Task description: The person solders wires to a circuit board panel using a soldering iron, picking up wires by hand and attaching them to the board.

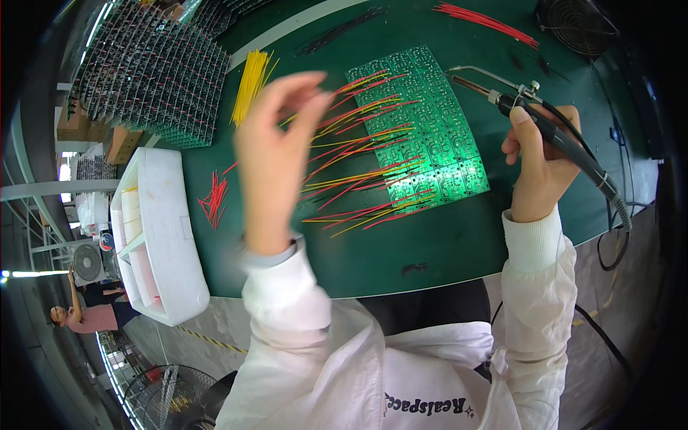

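Note:
My right hand (541, 161) grips a black soldering iron (566, 140) with a thin metal guide tube (487, 72) and a cable. Its tip is close to the upper right edge of a green circuit board panel (437, 136). Red and yellow wires (358, 147) stick out in several groups from the panel's left side. My left hand (279, 136), smeared by motion, hovers left of the topmost wires with fingers curled toward the thumb. Whether it holds anything is unclear. A bundle of yellow wires (251, 82) lies just beyond it.
Short red wires (213, 201) lie near a white foam box (168, 244) at the left. Stacked boards (150, 72) rise at far left. Red wires (487, 23), black wires (340, 32) and a round black fan (573, 25) occupy the far side. Another person (93, 315) stands off left.

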`<act>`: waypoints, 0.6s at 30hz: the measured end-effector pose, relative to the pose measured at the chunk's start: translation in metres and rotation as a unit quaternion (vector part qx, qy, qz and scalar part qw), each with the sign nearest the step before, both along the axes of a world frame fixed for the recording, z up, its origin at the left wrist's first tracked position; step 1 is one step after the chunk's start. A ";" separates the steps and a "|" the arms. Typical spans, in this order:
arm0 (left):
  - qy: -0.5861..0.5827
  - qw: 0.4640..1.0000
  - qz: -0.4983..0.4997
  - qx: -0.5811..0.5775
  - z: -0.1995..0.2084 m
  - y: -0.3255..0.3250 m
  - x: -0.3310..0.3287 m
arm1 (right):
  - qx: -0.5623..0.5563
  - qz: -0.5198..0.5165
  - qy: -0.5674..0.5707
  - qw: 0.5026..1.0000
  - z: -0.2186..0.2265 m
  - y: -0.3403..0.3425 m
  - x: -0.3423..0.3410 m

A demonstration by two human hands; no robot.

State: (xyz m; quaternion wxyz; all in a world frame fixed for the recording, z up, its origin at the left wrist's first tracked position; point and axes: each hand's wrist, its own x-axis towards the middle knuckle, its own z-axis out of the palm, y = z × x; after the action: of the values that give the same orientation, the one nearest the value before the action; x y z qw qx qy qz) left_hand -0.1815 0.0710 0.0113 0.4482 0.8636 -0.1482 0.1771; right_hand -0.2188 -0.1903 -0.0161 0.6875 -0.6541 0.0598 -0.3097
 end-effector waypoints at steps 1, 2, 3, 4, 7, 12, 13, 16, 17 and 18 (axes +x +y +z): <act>0.031 0.994 0.056 0.091 0.007 0.025 -0.008 | -0.003 0.009 -0.013 1.000 -0.001 0.000 0.000; 0.065 0.975 0.105 0.183 0.011 0.047 -0.014 | 0.000 0.010 -0.010 1.000 -0.001 0.000 0.000; 0.057 0.949 0.157 0.267 0.011 0.068 -0.020 | 0.002 0.011 -0.007 1.000 -0.001 0.000 0.000; 0.067 0.925 0.189 0.322 0.010 0.086 -0.024 | 0.005 0.014 -0.009 1.000 -0.002 -0.001 0.000; 0.119 0.925 0.195 0.304 0.005 0.123 -0.025 | 0.009 0.023 -0.010 1.000 -0.002 0.000 -0.001; 0.077 0.923 0.111 0.361 0.001 0.139 -0.013 | 0.010 0.032 -0.002 0.999 -0.002 -0.001 -0.001; 0.068 0.918 0.096 0.378 0.002 0.140 -0.012 | 0.008 0.029 -0.001 1.000 -0.002 -0.001 -0.002; 0.041 0.911 0.052 0.407 0.003 0.145 -0.008 | 0.007 0.028 0.000 1.000 -0.002 -0.001 -0.001; 0.044 0.910 0.046 0.409 0.003 0.147 -0.007 | 0.007 0.029 0.001 1.000 -0.002 0.000 -0.001; 0.047 0.910 0.039 0.411 0.003 0.149 -0.006 | 0.011 0.031 -0.002 0.999 -0.002 0.000 -0.001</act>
State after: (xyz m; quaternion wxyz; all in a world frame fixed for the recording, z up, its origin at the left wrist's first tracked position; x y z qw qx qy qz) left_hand -0.1880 0.2198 0.0138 0.0530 0.9838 -0.1526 0.0772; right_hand -0.2195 -0.1907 -0.0182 0.7040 -0.6476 0.0417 -0.2884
